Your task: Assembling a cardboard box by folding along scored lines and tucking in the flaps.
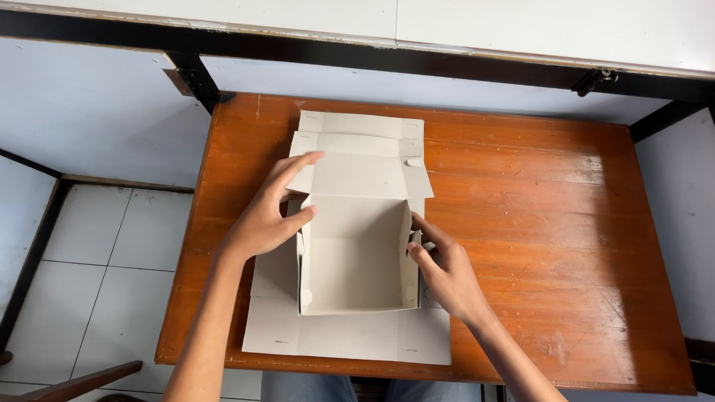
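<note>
Plain indoor workroom, maybe a classroom or small packing spot; can't tell which. Small worn wooden table (546, 231), orange-brown varnish scuffed and patchy, pushed against a pale bluish-white wall (83, 112). Black metal framing (195, 80) runs along the wall under a white ledge (380, 11). Floor is white square tiles (110, 256) with dark grout. Dark wooden furniture piece (74, 385) at lower left. No machines or kitchen fittings; just bare, simple furnishing.

A half-folded cardboard box (356, 240) lies on the surface (546, 231), left of its middle, with one hand at each side wall.
</note>
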